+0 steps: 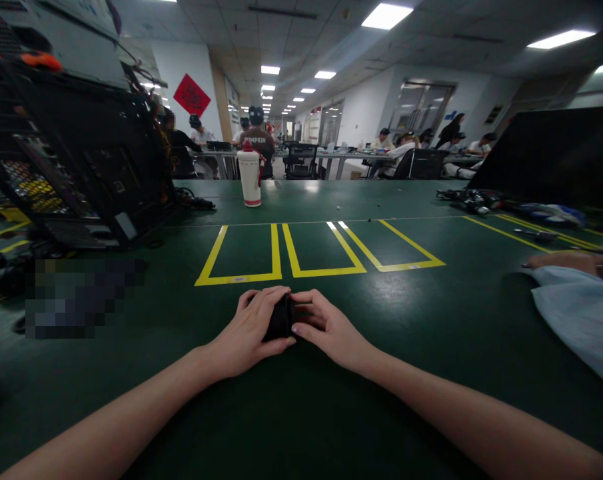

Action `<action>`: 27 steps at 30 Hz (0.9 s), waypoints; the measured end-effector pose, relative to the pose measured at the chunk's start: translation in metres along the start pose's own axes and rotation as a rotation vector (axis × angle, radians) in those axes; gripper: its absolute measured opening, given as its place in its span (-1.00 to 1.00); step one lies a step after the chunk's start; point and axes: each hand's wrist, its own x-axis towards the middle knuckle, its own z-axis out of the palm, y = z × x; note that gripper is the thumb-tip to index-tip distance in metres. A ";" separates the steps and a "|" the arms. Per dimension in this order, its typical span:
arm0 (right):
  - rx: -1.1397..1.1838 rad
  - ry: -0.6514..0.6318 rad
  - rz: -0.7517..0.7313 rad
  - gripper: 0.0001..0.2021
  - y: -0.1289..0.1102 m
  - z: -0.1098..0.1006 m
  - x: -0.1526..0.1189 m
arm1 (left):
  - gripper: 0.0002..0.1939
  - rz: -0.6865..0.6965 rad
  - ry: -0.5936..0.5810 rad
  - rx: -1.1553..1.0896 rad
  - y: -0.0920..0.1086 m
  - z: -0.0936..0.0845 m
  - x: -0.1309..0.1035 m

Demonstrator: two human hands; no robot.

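Note:
A small black block-like object [282, 318] is between my two hands, low over the green table [301, 413]. My left hand [256, 327] wraps round its left side, fingers over the top and thumb along the near edge. On the other side, my right hand [328, 327] grips its right edge with fingertips and thumb. Much of the object is covered by my fingers, so its exact kind cannot be made out. Just beyond my hands lie three yellow tape outlines [326, 272] on the tabletop.
An opened computer case [96, 160] stands at the left with cables [194, 200] beside it. A white tumbler [251, 177] stands farther back. At the right are a dark panel [556, 153], black cables [468, 199] and another person's sleeve [576, 307]. People sit at desks behind.

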 end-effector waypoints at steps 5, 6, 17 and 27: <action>0.003 0.022 -0.051 -0.68 0.004 0.001 0.000 | -0.37 0.001 0.011 0.003 -0.001 0.001 0.000; 0.013 0.028 -0.051 -0.70 0.004 0.001 0.000 | -0.37 -0.001 0.009 0.000 -0.001 0.001 0.000; -0.005 0.022 0.012 -0.64 0.002 0.000 0.001 | -0.36 -0.004 0.006 -0.019 -0.001 0.002 0.000; 0.054 0.017 -0.029 -0.74 0.000 0.001 0.001 | -0.36 0.003 0.002 -0.018 -0.001 0.001 0.000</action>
